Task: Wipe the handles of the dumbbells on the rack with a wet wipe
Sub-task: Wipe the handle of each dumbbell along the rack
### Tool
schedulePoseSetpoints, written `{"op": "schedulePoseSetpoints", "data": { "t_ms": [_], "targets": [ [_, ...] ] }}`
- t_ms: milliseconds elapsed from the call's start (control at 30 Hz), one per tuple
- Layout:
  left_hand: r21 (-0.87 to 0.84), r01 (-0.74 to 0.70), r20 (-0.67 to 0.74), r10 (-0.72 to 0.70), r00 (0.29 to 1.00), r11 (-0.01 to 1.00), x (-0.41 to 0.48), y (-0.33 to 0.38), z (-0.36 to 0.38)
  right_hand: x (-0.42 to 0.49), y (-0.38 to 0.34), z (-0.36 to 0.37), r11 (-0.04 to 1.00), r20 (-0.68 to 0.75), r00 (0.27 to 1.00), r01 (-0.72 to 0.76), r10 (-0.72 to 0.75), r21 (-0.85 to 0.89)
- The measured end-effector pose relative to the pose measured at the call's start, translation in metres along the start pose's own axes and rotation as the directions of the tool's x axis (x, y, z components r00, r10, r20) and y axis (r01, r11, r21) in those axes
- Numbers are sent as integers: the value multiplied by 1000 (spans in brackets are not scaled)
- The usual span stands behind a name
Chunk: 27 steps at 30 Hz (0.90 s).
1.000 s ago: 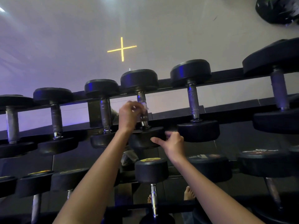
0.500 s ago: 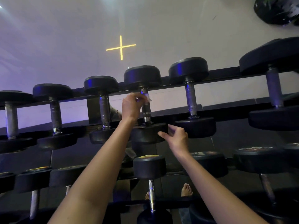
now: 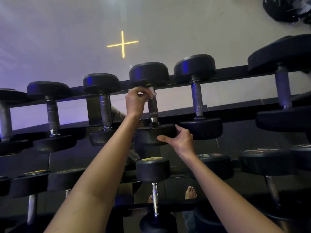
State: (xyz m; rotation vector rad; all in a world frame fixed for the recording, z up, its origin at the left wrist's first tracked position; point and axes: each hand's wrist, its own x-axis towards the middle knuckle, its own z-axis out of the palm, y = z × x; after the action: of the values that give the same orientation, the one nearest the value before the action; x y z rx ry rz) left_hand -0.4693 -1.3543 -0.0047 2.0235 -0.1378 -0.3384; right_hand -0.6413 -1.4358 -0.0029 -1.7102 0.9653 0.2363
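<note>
In the head view, the left hand (image 3: 135, 101) at 12 o'clock pinches the wet wipe (image 3: 152, 93) against the top of the handle (image 3: 153, 106) of the middle dumbbell (image 3: 149, 74) on the rack (image 3: 235, 74) — a narrow grip. The right hand (image 3: 180, 140), at 5 o'clock from it, clasps that dumbbell's near head between spread thumb and fingers.

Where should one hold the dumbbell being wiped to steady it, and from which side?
Grip its near head from the front right, where the right hand holds it: broad, round, facing the person, it leaves the handle free for the wet wipe.
</note>
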Motion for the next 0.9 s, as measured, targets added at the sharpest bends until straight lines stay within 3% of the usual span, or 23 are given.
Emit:
{"op": "schedulePoseSetpoints", "data": {
  "t_ms": [300,400,500,700,900],
  "targets": [
    [-82,150,217,-129,968,985,-49,-37,-6,8,8,-8,999,56,998,-4,2,39],
    [-252,165,112,-141,984,953,-23,-29,-1,8,7,-8,999,61,998,-17,14,48],
    [-480,241,106,-217,970,844,-6,-24,5,9,7,-7,999,66,998,-20,17,46],
    [-354,435,411,-280,868,828,-28,-47,-18,15,14,-7,999,66,998,-2,-2,52],
    [-435,259,146,-217,965,862,2,-19,-3,15,15,-2,1000,29,1000,5,-6,18]
  ]
}}
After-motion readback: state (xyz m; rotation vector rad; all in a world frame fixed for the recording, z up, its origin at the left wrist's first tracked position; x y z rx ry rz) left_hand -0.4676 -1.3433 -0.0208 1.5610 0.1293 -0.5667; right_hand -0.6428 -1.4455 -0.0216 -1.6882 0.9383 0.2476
